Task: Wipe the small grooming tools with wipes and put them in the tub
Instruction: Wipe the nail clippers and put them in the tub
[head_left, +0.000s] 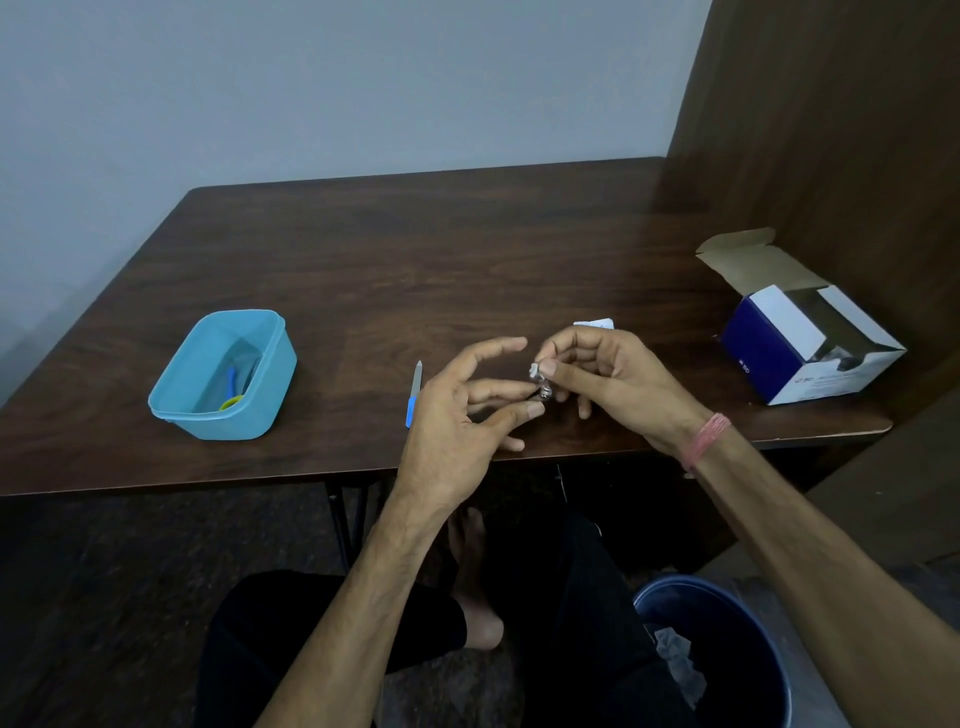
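far left of the frame sits the light blue tub (223, 374) on the dark wooden table (415, 249), and i can see a blue and yellow tool (232, 392) already lying inside it; i'd guess it's parked off to the side so finished pieces go in without crossing the work. moving right, a nail file (414, 393) with a blue handle lies flat on the table just left of my left hand (462, 415), its long axis running near vertical in the picture, metal tip toward the top; i judge it's waiting its turn. at centre, my left hand pinches a small metal tool (544, 391) between thumb and fingertips, other fingers spread loosely. it looks like a nail clipper, though it's too small to tell which way it points. my right hand (608, 379) pinches a small white wipe (535, 370) against the tool's top, presumably to rub it. behind it a torn white packet (595, 324) peeks out. far right stands an open blue-and-white box (810, 338); lower right, a blue bin (717, 654).
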